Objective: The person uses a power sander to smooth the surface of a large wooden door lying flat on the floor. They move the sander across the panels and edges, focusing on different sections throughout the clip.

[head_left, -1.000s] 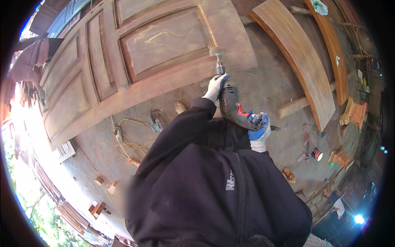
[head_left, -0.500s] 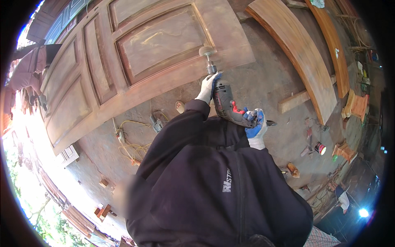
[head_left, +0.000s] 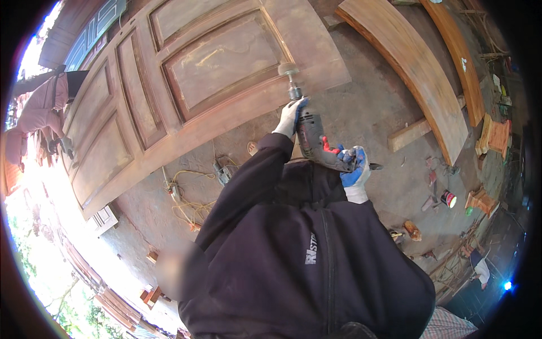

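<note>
A dark power drill (head_left: pixel 310 135) with a red switch is held in both my gloved hands. My left hand (head_left: pixel 290 117) wraps round its front, just behind the chuck. My right hand (head_left: pixel 355 168) grips the rear handle, fingers curled round it by the switch. In the chuck sits a round sanding wheel (head_left: pixel 288 68), its edge blurred. It lies over the frame of a brown panelled wooden door (head_left: pixel 226 62), near the corner of a recessed panel; whether it touches the wood I cannot tell.
Long wooden boards (head_left: pixel 409 68) lie at the right on a wooden block (head_left: pixel 407 136). A corded power tool (head_left: pixel 222 174) and a yellow cord (head_left: pixel 189 214) rest on the floor at left. A can (head_left: pixel 449 198) stands at right. Another person (head_left: pixel 42 116) bends at the door's far left end.
The whole view has shifted slightly. Both my hands keep their hold on the drill, and the wheel stays by the same panel corner. The person at left has shifted a little.
</note>
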`<action>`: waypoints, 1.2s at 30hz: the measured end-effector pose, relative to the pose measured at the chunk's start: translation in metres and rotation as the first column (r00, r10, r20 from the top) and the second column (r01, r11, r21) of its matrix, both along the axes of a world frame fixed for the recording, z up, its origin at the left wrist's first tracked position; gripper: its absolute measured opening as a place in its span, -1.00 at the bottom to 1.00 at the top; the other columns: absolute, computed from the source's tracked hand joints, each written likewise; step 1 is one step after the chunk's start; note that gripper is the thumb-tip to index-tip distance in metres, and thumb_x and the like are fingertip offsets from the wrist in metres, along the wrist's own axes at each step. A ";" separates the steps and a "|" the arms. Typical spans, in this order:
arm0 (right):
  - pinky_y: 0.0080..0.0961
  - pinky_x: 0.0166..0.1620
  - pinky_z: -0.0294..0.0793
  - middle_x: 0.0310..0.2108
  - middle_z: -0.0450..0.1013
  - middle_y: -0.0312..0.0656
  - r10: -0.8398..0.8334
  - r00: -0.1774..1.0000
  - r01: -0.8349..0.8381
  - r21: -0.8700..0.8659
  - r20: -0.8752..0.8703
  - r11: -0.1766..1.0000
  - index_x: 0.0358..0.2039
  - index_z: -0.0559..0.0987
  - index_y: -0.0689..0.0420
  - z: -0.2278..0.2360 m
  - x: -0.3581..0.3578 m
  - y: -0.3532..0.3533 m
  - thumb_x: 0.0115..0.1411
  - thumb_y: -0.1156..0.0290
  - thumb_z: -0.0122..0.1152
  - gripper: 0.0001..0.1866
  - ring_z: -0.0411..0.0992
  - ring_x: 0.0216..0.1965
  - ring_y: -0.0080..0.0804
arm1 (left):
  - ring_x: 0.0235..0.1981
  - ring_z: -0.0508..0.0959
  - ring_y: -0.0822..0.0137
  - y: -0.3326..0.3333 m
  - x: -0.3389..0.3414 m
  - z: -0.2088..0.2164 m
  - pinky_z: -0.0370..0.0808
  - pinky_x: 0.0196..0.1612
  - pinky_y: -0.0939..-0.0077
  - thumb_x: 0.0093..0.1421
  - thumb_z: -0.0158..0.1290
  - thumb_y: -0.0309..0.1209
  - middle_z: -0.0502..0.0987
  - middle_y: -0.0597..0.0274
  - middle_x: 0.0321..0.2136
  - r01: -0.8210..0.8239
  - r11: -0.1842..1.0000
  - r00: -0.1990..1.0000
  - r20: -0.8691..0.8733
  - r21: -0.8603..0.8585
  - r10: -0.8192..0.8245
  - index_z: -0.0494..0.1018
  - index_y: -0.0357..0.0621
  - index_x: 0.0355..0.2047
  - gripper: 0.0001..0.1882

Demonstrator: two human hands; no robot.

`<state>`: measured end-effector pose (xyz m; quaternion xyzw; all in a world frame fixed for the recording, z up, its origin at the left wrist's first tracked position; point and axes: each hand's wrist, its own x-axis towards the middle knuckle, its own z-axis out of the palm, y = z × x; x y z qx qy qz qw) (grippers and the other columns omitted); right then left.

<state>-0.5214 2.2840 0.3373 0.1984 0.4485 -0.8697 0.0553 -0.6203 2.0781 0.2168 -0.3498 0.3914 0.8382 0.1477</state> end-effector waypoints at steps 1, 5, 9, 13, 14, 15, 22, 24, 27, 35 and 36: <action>-0.10 0.17 0.19 -0.63 0.32 -0.21 -0.016 1.000 0.016 -0.004 -0.009 1.000 -0.49 0.40 0.17 0.001 0.000 -0.001 0.27 0.24 -0.05 -0.71 0.39 -0.49 -0.28 | -0.42 0.47 0.45 0.002 -0.004 -0.001 0.44 -0.33 0.51 0.05 0.21 -0.20 0.51 0.27 -0.40 0.020 1.000 0.999 -0.039 -0.015 -0.020 0.49 -0.27 -0.17 -0.56; -0.08 0.19 0.17 -0.63 0.32 -0.21 -0.050 0.999 0.051 -0.079 0.011 0.996 -0.47 0.40 0.16 -0.007 0.001 0.007 0.27 0.21 -0.04 -0.71 0.39 -0.48 -0.27 | -0.40 0.47 0.45 0.010 -0.009 0.005 0.44 -0.30 0.50 0.06 0.20 -0.19 0.52 0.27 -0.37 0.055 0.997 0.998 -0.028 -0.058 -0.057 0.49 -0.28 -0.16 -0.56; -0.08 0.20 0.14 -0.63 0.31 -0.22 0.024 1.000 -0.024 0.010 0.009 1.000 -0.47 0.40 0.15 -0.002 0.001 0.006 0.27 0.20 -0.04 -0.71 0.40 -0.47 -0.27 | -0.41 0.47 0.46 0.005 0.004 -0.002 0.44 -0.30 0.52 0.07 0.20 -0.24 0.52 0.28 -0.38 -0.056 0.997 0.998 0.040 0.055 0.054 0.48 -0.27 -0.19 -0.61; -0.09 0.21 0.12 -0.63 0.31 -0.23 0.007 1.000 -0.007 -0.010 0.020 1.000 -0.48 0.39 0.14 0.001 0.001 0.000 0.28 0.20 -0.06 -0.70 0.40 -0.47 -0.28 | -0.41 0.46 0.47 0.002 -0.003 0.000 0.42 -0.31 0.53 0.07 0.20 -0.23 0.52 0.31 -0.38 0.005 1.000 0.999 0.047 -0.031 -0.004 0.50 -0.24 -0.19 -0.62; -0.09 0.21 0.13 -0.63 0.31 -0.23 -0.008 1.000 0.008 -0.028 0.011 1.000 -0.48 0.39 0.14 -0.001 0.001 0.000 0.28 0.20 -0.07 -0.70 0.40 -0.47 -0.28 | -0.41 0.46 0.47 0.004 -0.006 0.008 0.42 -0.31 0.53 0.07 0.20 -0.23 0.52 0.31 -0.38 0.038 0.998 0.999 0.037 -0.049 -0.036 0.50 -0.24 -0.18 -0.62; -0.09 0.21 0.13 -0.63 0.31 -0.23 -0.024 1.000 0.024 -0.047 0.002 0.999 -0.48 0.39 0.14 -0.003 0.002 0.002 0.29 0.20 -0.08 -0.69 0.39 -0.47 -0.28 | -0.40 0.46 0.48 0.006 -0.010 0.015 0.42 -0.31 0.53 0.07 0.20 -0.23 0.52 0.31 -0.37 0.072 0.995 0.997 0.028 -0.068 -0.070 0.50 -0.23 -0.17 -0.61; -0.10 0.21 0.13 -0.63 0.30 -0.23 0.012 1.000 -0.012 0.014 0.017 1.000 -0.47 0.40 0.14 0.002 -0.001 0.003 0.29 0.22 -0.09 -0.71 0.39 -0.47 -0.30 | -0.38 0.47 0.47 0.002 0.001 0.011 0.43 -0.29 0.52 0.07 0.20 -0.23 0.52 0.29 -0.36 0.004 1.000 1.000 0.027 0.017 -0.005 0.50 -0.24 -0.18 -0.61; -0.14 0.18 0.16 -0.65 0.25 -0.26 -0.035 0.998 0.032 0.053 0.054 0.998 -0.48 0.39 0.14 0.007 -0.001 -0.004 0.28 0.23 -0.08 -0.72 0.32 -0.49 -0.34 | -0.40 0.48 0.46 0.001 0.001 0.011 0.44 -0.29 0.52 0.07 0.19 -0.23 0.53 0.27 -0.38 -0.021 0.999 0.999 0.034 0.041 0.020 0.49 -0.25 -0.19 -0.62; -0.15 0.16 0.18 -0.65 0.22 -0.26 -0.073 0.997 0.073 0.019 0.033 0.997 -0.49 0.38 0.14 0.005 0.001 -0.003 0.29 0.23 -0.07 -0.72 0.29 -0.50 -0.34 | -0.40 0.48 0.46 0.006 -0.009 0.017 0.44 -0.29 0.52 0.07 0.19 -0.22 0.53 0.27 -0.38 0.054 0.998 0.998 -0.036 -0.039 -0.055 0.49 -0.26 -0.20 -0.61; -0.08 0.16 0.19 -0.63 0.30 -0.25 0.065 0.998 -0.065 0.021 0.010 0.998 -0.50 0.39 0.16 0.006 -0.004 0.000 0.27 0.24 -0.04 -0.71 0.35 -0.51 -0.33 | -0.39 0.50 0.42 -0.008 0.015 -0.003 0.45 -0.28 0.51 0.06 0.20 -0.20 0.53 0.24 -0.34 -0.077 0.995 0.996 0.050 0.062 0.074 0.50 -0.26 -0.16 -0.57; -0.09 0.16 0.20 -0.63 0.30 -0.25 0.093 0.996 -0.093 0.027 -0.001 0.995 -0.50 0.39 0.16 0.006 -0.006 0.000 0.27 0.24 -0.04 -0.71 0.36 -0.51 -0.32 | -0.41 0.50 0.43 -0.006 0.015 0.003 0.45 -0.30 0.51 0.06 0.20 -0.20 0.53 0.26 -0.36 -0.080 0.995 0.995 0.067 0.058 0.076 0.50 -0.26 -0.16 -0.58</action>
